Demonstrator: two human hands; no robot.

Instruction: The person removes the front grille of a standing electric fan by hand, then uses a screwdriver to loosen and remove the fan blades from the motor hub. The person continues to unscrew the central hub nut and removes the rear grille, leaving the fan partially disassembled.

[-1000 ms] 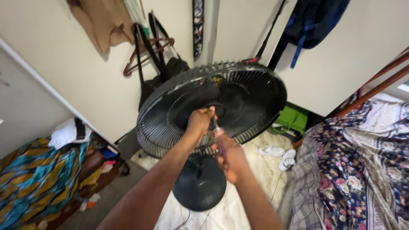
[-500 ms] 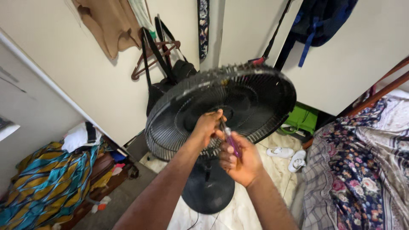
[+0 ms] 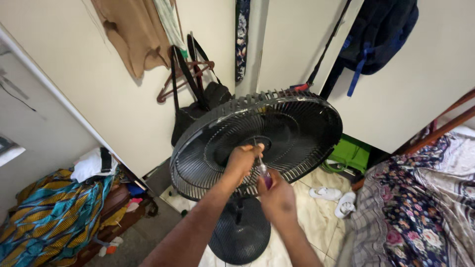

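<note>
No packages, labels, signs or screens can be made out anywhere in this cluttered bedroom corner, from twelve o'clock round to six.

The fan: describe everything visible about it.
The fan is a black pedestal type with a round ribbed grille, plastic by its look, tilted toward the camera above a round black base on the pale floor. The left hand touches the grille's centre; the right hand holds a purple-handled screwdriver against it.

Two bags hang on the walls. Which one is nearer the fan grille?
The black bag on the left wall, hanging by the hangers: its lower end sits right behind the grille's upper-left rim. The blue backpack hangs higher on the right wall, clear of the fan.
</note>
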